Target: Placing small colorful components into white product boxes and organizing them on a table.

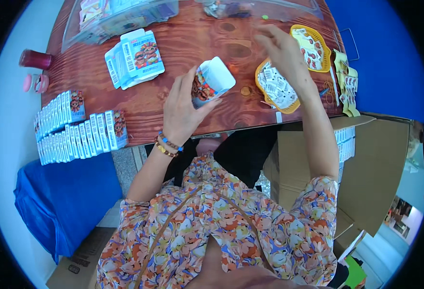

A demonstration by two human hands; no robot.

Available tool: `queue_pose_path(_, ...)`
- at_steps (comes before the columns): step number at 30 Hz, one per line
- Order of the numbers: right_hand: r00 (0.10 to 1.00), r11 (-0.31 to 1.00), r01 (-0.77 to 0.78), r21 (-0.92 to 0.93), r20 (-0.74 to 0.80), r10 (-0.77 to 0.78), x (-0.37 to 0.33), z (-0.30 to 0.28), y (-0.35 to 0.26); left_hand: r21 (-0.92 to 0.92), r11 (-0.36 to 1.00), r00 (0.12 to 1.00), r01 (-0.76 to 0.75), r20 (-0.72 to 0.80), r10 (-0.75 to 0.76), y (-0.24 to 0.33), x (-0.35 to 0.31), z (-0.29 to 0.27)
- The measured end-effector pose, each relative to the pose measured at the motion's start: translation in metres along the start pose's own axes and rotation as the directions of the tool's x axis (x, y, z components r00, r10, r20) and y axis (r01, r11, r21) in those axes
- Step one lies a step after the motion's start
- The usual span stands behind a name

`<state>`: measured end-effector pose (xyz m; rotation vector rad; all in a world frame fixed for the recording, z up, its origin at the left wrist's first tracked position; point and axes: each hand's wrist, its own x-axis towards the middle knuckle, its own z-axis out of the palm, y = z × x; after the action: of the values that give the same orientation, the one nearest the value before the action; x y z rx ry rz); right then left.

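My left hand [180, 103] is closed round a small printed carton [216, 79], white inside, with its top flap standing up. The thumb lies along its near side and the fingers along its left side. Over the far right of the table, my right hand [285, 54] is raised with its fingers stretched out and slightly blurred; nothing shows in them. Below it is a yellow basket [293, 107] of small white printed packets [277, 86]. Beyond that stands a second yellow basket [327, 50], holding cards with red pictures [310, 55].
Flattened cartons [139, 58] lie stacked at the left. Two rows of filled-out boxes [84, 137] stand near the left front edge. Clear plastic bins [125, 21] line the far side. A cardboard box [375, 164] stands open at my right, with small boxes inside.
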<state>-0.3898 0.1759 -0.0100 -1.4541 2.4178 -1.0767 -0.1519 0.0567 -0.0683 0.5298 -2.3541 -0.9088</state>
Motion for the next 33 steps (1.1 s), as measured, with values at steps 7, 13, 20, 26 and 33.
queue_pose_path(7,0.933,0.925,-0.248,-0.287,0.185,0.308,-0.057,-0.023,0.031,-0.006,1.0,1.0,-0.006,0.03,0.007,-0.004,-0.01,0.003)
queue_pose_path(13,0.968,0.922,-0.188,-0.34,0.094,0.232,-0.059,0.0,0.057,-0.049,0.998,0.996,-0.045,0.072,0.049,0.005,-0.01,0.007)
queue_pose_path(20,0.81,0.77,-0.585,0.252,0.227,0.541,-0.054,-0.035,0.039,-0.112,0.993,0.999,0.037,0.04,-0.033,-0.001,-0.011,-0.005)
queue_pose_path(26,0.874,0.705,-0.482,0.52,0.229,0.428,-0.065,-0.045,0.032,-0.008,0.996,0.987,-0.094,0.131,0.094,0.018,0.002,0.014)
queue_pose_path(33,0.937,0.909,-0.337,0.245,0.18,0.299,-0.06,-0.027,-0.033,0.183,0.969,0.984,-0.167,0.097,0.152,0.036,0.013,0.032)
